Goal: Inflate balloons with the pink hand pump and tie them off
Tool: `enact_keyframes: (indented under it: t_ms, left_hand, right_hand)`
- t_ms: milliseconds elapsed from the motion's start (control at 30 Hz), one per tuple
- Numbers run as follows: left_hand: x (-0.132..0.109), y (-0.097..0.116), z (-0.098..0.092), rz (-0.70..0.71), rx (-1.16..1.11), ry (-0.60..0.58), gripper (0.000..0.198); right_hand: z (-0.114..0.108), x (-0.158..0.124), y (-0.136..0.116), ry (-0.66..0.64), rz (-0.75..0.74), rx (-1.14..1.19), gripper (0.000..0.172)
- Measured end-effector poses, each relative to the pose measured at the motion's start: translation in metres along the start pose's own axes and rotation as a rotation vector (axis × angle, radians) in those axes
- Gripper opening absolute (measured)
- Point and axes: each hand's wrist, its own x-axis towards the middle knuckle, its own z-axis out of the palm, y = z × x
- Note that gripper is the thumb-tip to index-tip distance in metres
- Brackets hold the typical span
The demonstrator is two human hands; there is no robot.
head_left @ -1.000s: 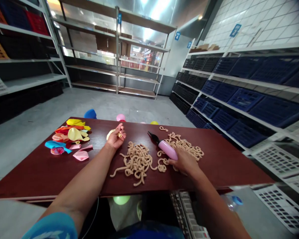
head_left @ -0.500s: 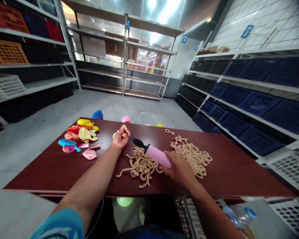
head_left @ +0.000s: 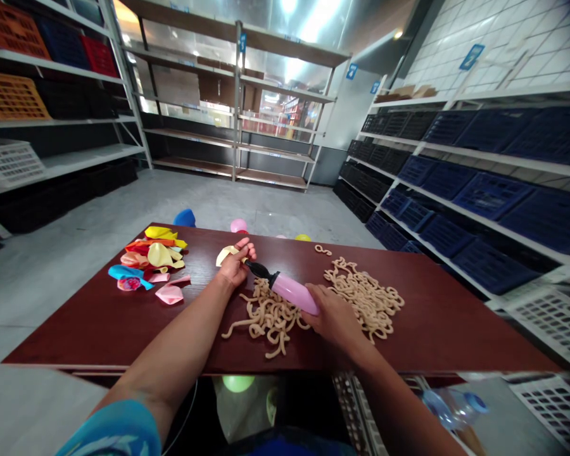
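My left hand (head_left: 236, 266) is closed around the neck of a pale yellow balloon (head_left: 225, 254), where it meets the black nozzle of a balloon pump. The balloon looks limp and lies over the back of the hand's far side. My right hand (head_left: 330, 313) grips the rear of the pink hand balloon pump (head_left: 292, 291), which slants up to the left. Beneath the pump is a heap of beige twisted cords (head_left: 274, 316), and a second heap of such cords (head_left: 365, 294) lies right of it. Several uninflated balloons (head_left: 161, 255) in mixed colours lie at the table's left.
The dark red table (head_left: 446, 316) spans the front. Inflated balloons, one blue (head_left: 185, 218) and one pink (head_left: 239, 225), show beyond its far edge. A pale green balloon (head_left: 238, 383) is below the near edge. Shelves with crates (head_left: 489, 196) line the sides.
The pump has moved slightly left, its nozzle now meeting the balloon's neck at my left hand. More of the pale yellow balloon shows beyond the fingers.
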Motion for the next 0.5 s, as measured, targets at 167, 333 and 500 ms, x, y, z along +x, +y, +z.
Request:
enact_keyframes:
  t_ms: [167,333,500]
  left_hand:
    - [-0.001,-0.004,0.001,-0.016,-0.025,0.036,0.027]
    - [0.001,0.002,0.000,-0.063,-0.127,0.066,0.014]
    - [0.000,0.016,0.000,-0.022,-0.205,0.039,0.010]
  right_hand:
    - [0.003,0.007,-0.010,-0.013,0.011,-0.005,0.045]
    - [0.010,0.021,-0.022,-0.007,-0.013,-0.023,0.040]
    - [0.013,0.050,-0.022,0.007,-0.026,-0.073,0.043]
